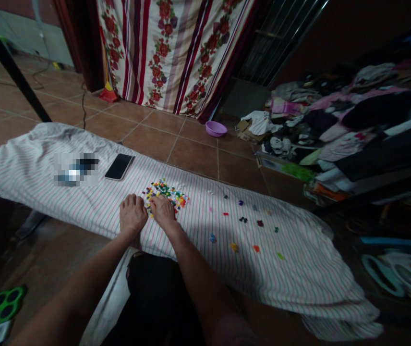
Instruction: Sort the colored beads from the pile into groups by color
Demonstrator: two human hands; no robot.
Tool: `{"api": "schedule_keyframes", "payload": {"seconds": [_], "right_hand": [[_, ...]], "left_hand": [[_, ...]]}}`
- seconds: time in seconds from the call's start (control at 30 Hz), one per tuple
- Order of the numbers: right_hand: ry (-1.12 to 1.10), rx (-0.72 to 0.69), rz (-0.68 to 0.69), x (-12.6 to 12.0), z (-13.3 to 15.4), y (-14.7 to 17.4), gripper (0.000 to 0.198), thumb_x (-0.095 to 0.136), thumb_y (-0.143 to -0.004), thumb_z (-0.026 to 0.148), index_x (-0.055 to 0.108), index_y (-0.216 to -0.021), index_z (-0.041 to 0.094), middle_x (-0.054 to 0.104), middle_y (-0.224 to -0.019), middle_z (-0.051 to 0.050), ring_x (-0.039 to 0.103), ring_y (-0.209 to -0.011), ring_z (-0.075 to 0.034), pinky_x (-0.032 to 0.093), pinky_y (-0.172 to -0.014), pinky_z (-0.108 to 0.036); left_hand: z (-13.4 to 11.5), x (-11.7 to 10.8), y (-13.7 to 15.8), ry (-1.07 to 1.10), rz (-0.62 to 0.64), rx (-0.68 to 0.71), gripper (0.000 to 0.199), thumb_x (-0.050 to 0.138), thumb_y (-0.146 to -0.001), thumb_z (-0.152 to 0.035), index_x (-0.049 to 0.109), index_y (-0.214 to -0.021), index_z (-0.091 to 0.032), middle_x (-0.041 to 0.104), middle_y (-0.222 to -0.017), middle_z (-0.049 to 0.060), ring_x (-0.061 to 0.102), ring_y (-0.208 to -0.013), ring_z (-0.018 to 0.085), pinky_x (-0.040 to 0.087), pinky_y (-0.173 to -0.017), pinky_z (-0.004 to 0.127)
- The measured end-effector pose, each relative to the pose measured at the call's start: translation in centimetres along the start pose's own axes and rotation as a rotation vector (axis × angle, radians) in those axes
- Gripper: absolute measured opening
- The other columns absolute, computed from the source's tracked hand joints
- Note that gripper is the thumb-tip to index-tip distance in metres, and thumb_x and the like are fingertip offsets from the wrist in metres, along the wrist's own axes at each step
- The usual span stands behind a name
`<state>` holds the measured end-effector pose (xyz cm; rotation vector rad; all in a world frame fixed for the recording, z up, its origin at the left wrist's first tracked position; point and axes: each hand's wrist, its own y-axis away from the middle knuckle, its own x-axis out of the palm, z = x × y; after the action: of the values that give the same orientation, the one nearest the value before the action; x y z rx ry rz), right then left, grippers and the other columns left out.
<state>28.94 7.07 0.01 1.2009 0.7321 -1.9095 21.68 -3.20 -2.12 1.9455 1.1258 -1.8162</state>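
Observation:
A mixed heap of small, bright pieces, like beads (165,188), lies on a striped cloth (191,250). My right hand (163,210) reaches into its near edge, fingers bent and drawn together; whatever is between the fingertips is hidden. Just left of the heap my left hand (132,212) rests palm down on the cloth, fingers lying on the fabric, no object visible in it. Right of the heap, small single-colour groups are spaced in rows, among them a blue group (212,238), a yellow group (234,247), an orange group (256,248) and a black group (243,219).
A phone (119,166) lies on the cloth left of the heap, with a blurred-out item (76,169) farther left. Beyond are a tiled floor (148,134), a purple basin (216,129), a red dustpan (108,93), a flowered curtain (176,53) and piled clothes (320,115).

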Motion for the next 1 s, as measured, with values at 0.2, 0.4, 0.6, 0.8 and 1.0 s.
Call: {"api": "schedule_keyframes", "payload": {"seconds": [0.2,0.4,0.6,0.8,1.0], "right_hand": [[-0.079,0.039,-0.062,-0.5,0.3,1.0,0.02,0.048,-0.098,0.022,0.066,-0.106,0.023,0.069,-0.104,-0.005,0.06,-0.101,-0.017,0.043,-0.089,-0.027],[-0.199,0.092,-0.149,-1.0,-0.6,3.0,0.017,0.05,-0.095,0.021,0.065,-0.103,0.023,0.07,-0.101,-0.002,0.062,-0.098,-0.016,0.045,-0.089,-0.026],[-0.24,0.158,-0.221,-0.8,-2.4,6.3,0.021,0.052,-0.092,0.02,0.065,-0.108,0.024,0.068,-0.102,-0.002,0.062,-0.094,-0.015,0.046,-0.088,-0.025],[-0.225,0.217,-0.257,-1.0,-4.3,8.1,0.023,0.055,-0.089,0.019,0.069,-0.107,0.025,0.067,-0.105,-0.003,0.061,-0.098,-0.017,0.046,-0.091,-0.028],[-0.189,0.312,-0.343,-1.9,-7.2,9.1,0.025,0.054,-0.089,0.017,0.071,-0.107,0.024,0.067,-0.104,-0.005,0.061,-0.098,-0.018,0.045,-0.093,-0.029]], "left_hand": [[0.0,-0.1,0.1,-0.045,0.0,0.018,0.021,0.041,-0.087,-0.024,0.058,-0.098,-0.016,0.058,-0.107,0.015,0.05,-0.11,0.031,0.035,-0.086,0.041],[0.0,-0.3,0.1,-0.037,-0.003,0.013,0.022,0.041,-0.087,-0.025,0.058,-0.098,-0.016,0.059,-0.108,0.015,0.05,-0.11,0.03,0.036,-0.086,0.042],[0.0,-0.5,0.2,-0.018,0.007,0.005,0.024,0.04,-0.087,-0.027,0.058,-0.1,-0.016,0.058,-0.113,0.016,0.05,-0.111,0.031,0.035,-0.088,0.042],[0.1,-0.3,0.2,-0.014,0.012,-0.006,0.026,0.038,-0.088,-0.028,0.058,-0.1,-0.016,0.058,-0.113,0.016,0.05,-0.11,0.03,0.036,-0.088,0.043],[0.2,-0.1,0.2,-0.03,0.011,-0.005,0.028,0.035,-0.089,-0.03,0.057,-0.1,-0.016,0.058,-0.112,0.016,0.051,-0.108,0.03,0.036,-0.085,0.042]]}}
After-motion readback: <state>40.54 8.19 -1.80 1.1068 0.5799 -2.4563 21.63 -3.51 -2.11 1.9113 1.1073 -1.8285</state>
